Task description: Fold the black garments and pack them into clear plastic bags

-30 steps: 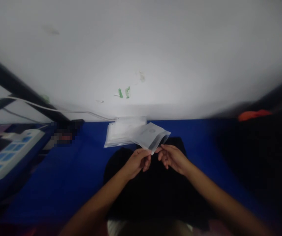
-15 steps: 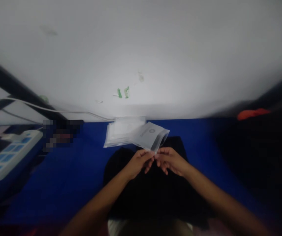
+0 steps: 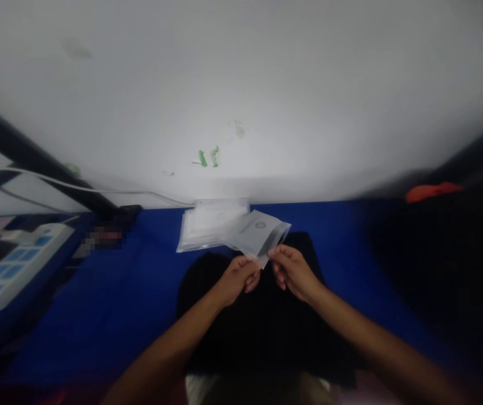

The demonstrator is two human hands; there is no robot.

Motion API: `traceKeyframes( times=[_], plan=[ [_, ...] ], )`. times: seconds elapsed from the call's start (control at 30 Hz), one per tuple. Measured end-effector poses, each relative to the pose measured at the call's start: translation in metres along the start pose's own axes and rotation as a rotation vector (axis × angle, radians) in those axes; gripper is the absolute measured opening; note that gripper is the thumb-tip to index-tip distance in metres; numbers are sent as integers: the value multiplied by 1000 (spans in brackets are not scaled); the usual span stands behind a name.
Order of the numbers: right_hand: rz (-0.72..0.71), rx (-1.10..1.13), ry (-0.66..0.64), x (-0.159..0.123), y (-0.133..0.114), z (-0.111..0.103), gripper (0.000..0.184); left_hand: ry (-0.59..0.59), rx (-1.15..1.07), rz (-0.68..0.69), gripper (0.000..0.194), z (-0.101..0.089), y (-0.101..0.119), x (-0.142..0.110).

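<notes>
A clear plastic zip bag (image 3: pixel 254 232) with a grey printed sheet or booklet inside is held over the dark cloth on my lap. My left hand (image 3: pixel 239 277) pinches its near corner between thumb and fingers. On the bag's right edge, by the strip along its end, my right hand (image 3: pixel 294 271) is closed in a pinch. Behind the held bag lies a stack of similar clear bags with white contents (image 3: pixel 203 225); the held bag overlaps its right side.
A blue surface (image 3: pixel 140 304) spreads beneath. At left are a white power strip (image 3: pixel 26 264) with blue sockets and a white cable (image 3: pixel 140 193) along the wall (image 3: pixel 308 112). Dark bars flank both sides. An orange item (image 3: pixel 433 192) sits at right.
My right hand has moved slightly up along the bag's edge, away from my left hand. The hands were nearly touching before; now a gap shows between them. The stack stays put.
</notes>
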State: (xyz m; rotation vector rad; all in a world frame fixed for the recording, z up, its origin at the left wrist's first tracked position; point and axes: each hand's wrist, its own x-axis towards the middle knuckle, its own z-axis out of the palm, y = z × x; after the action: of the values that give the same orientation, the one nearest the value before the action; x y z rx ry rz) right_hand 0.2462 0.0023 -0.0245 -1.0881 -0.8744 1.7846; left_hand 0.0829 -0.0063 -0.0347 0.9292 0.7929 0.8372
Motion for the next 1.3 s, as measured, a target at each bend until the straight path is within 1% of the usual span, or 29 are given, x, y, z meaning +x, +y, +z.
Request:
traceKeyframes(
  times=[0.23,0.4,0.6,0.77,0.87,0.97,1.07,1.17,1.23,1.3],
  plan=[
    [-76,3,137,10,-7,-15,34,-28,1,30,42,0,1,0],
    [-165,9,252,22,-18,-34,30,-67,-3,52,45,0,5,-3],
    [-280,22,391,35,-33,-58,22,-98,60,24,48,-2,8,-5],
    [-344,20,438,38,-35,-64,19,-163,123,-9,47,-2,8,-6],
    [-342,5,410,37,-36,-63,20,-181,142,-12,47,-2,9,-7],
    [-249,8,329,35,-34,-58,22,-191,151,-34,45,-3,8,-7],
    [-137,-46,203,28,-27,-46,28,-214,162,-53,41,-6,7,-7],
    [-48,-85,52,21,-20,-36,31,-195,148,-43,41,-7,6,-6],
    [-53,-65,13,18,-20,-33,30,-160,142,-34,43,-6,6,-5],
    [-125,-29,33,18,-23,-34,28,-139,146,-15,46,-6,7,-5]
  ],
)
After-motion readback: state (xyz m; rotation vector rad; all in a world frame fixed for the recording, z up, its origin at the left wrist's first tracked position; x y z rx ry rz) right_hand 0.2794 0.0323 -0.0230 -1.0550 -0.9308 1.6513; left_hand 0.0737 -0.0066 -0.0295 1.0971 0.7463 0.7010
